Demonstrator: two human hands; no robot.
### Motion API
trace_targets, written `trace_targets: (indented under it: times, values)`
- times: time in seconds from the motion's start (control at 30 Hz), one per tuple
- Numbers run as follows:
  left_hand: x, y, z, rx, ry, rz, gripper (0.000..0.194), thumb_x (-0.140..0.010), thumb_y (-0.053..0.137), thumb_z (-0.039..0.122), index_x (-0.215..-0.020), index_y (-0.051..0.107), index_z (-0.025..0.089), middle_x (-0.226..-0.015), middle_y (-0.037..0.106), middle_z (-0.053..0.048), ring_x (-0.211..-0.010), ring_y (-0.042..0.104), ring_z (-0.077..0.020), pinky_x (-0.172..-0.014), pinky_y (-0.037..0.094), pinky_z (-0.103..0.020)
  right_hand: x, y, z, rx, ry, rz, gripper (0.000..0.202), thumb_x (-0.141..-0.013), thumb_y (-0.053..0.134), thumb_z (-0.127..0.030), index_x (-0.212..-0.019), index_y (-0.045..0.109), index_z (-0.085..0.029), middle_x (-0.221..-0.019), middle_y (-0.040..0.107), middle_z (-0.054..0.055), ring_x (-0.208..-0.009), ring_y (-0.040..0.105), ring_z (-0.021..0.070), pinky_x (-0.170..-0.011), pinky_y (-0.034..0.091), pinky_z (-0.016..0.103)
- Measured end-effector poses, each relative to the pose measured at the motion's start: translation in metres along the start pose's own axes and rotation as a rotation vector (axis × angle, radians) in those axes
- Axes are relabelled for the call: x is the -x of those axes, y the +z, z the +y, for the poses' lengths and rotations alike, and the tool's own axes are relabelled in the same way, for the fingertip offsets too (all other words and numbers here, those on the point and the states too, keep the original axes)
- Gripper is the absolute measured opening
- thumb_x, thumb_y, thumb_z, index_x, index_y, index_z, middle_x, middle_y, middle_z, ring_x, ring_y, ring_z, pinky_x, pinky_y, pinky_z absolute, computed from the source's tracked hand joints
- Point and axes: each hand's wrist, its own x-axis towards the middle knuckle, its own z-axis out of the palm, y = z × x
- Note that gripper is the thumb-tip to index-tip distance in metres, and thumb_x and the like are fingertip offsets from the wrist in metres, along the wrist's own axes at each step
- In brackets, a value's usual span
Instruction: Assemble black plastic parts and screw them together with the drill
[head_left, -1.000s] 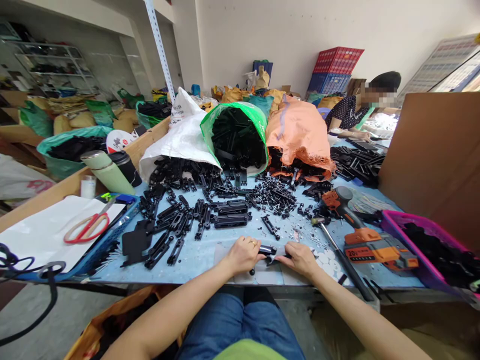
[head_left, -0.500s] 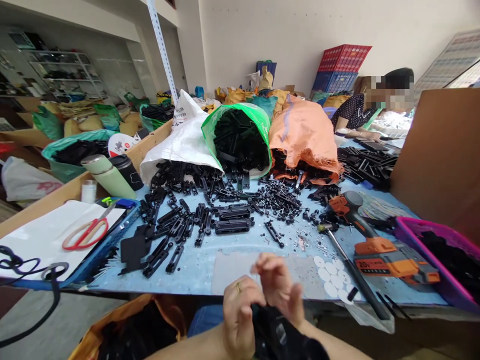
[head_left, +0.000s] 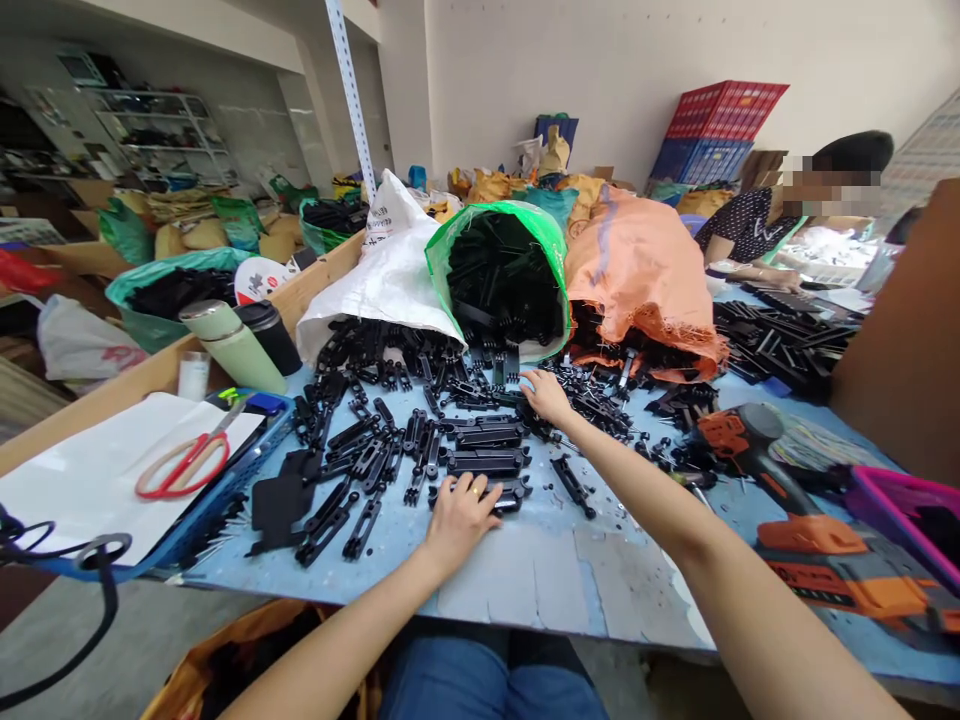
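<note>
My left hand (head_left: 463, 515) rests on the near part of the table with its fingers curled over a black plastic bracket (head_left: 512, 496). Beyond that lie two similar long black brackets (head_left: 489, 461) in a row. My right hand (head_left: 546, 396) is stretched forward, fingers apart, its fingertips close to a black toothed piece (head_left: 507, 368) below the green sack's mouth. Whether they touch it I cannot tell. Loose small black links (head_left: 367, 455) lie left of my left hand, and a single black link (head_left: 573, 486) lies to its right.
A white sack (head_left: 390, 280), a green sack (head_left: 555, 235) and an orange sack (head_left: 645, 270) spill black parts. A cordless drill (head_left: 817, 550) lies right, near a pink basket (head_left: 892, 490). Red-handled scissors (head_left: 184, 465) lie left. A co-worker (head_left: 750, 225) sits at back right.
Both hands have moved from near my lap out over the table. The black item they held low is no longer there; a third bracket lies under my left hand. The view has shifted left.
</note>
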Motion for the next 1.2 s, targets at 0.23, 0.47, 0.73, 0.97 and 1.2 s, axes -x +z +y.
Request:
trace_targets:
  times: [0.23,0.47,0.73,0.97,1.2]
  values:
    - [-0.029,-0.011,-0.044,0.014,-0.183,0.089,0.052,-0.085,0.046,0.046,-0.128,0.041,0.017,-0.114,0.054,-0.011,-0.106,0.046,-0.0244,-0.089,0.037,-0.038,-0.081,0.043,-0.001,0.096,0.199,-0.138,0.061,-0.080,0.051,-0.044,-0.131,0.038,-0.013,-0.114,0.055,0.017,-0.108,0.047,0.0299,-0.087,0.037,0.040]
    - [-0.046,-0.019,-0.126,-0.113,-0.776,-0.083,0.035,-0.085,0.041,0.030,-0.104,0.060,0.007,-0.106,0.057,-0.018,-0.107,0.048,-0.0302,-0.084,0.041,-0.037,-0.092,0.045,-0.002,0.047,0.306,-0.184,0.041,-0.078,0.052,-0.039,-0.109,0.059,-0.013,-0.108,0.060,0.016,-0.104,0.054,0.0267,-0.084,0.041,0.034]
    - [-0.057,-0.022,-0.128,-0.042,-0.789,-0.166,0.025,-0.075,0.052,0.029,-0.086,0.065,0.010,-0.098,0.063,-0.018,-0.098,0.057,-0.0283,-0.082,0.043,-0.033,-0.054,0.004,-0.007,-0.209,0.251,-0.084,0.045,-0.079,0.050,-0.032,-0.118,0.055,-0.009,-0.101,0.064,0.014,-0.094,0.058,0.0218,-0.078,0.046,0.031]
    - [0.003,-0.063,-0.045,0.118,-0.627,-0.065,0.027,-0.083,0.043,0.027,-0.105,0.052,0.014,-0.100,0.060,-0.011,-0.093,0.058,-0.0225,-0.081,0.044,-0.031,0.105,-0.053,-0.002,-0.590,-0.170,-0.270,0.059,-0.075,0.058,-0.029,-0.131,0.044,-0.018,-0.113,0.060,0.008,-0.093,0.059,0.0183,-0.078,0.049,0.032]
    - [0.054,-0.063,0.059,0.171,-0.246,-0.407,0.048,-0.065,0.033,-0.009,-0.104,0.056,0.010,-0.103,0.058,-0.015,-0.097,0.055,-0.0236,-0.086,0.042,-0.033,0.237,-0.064,-0.005,-0.013,-0.205,-0.268,0.038,-0.082,0.045,-0.020,-0.119,0.055,-0.023,-0.115,0.057,0.010,-0.107,0.052,0.0240,-0.090,0.040,0.039]
